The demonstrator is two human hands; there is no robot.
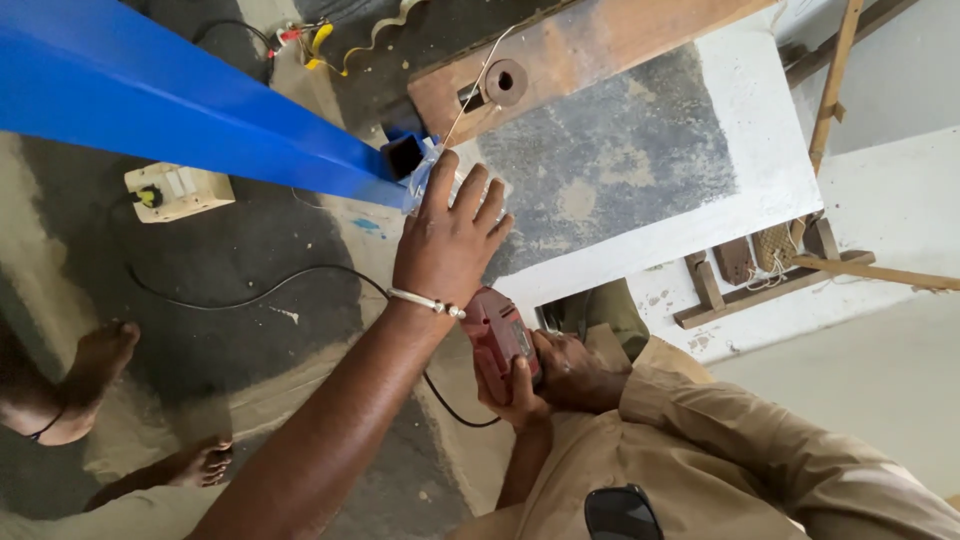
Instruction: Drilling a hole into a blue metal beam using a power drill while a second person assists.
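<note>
Both my hands grip a red power tool (497, 335) low in the middle of the view. My left hand (515, 398) holds it from below and my right hand (572, 368), coming out of a beige sleeve, holds its right side. Just above the tool, a co-worker's bare arm reaches in from the lower left. That person's hand (450, 240), with a bracelet at the wrist, lies flat on the open end of a long blue square tube (200, 100). Torn clear wrap (428, 165) clings to that end.
A rusty steel bar with a round hole (505, 82) lies on a grey slab with white edges (740, 215). A cream switch box (180, 190) and a black cable (250, 295) lie on the floor. The co-worker's bare feet (100, 365) are at left; wooden offcuts (760, 265) at right.
</note>
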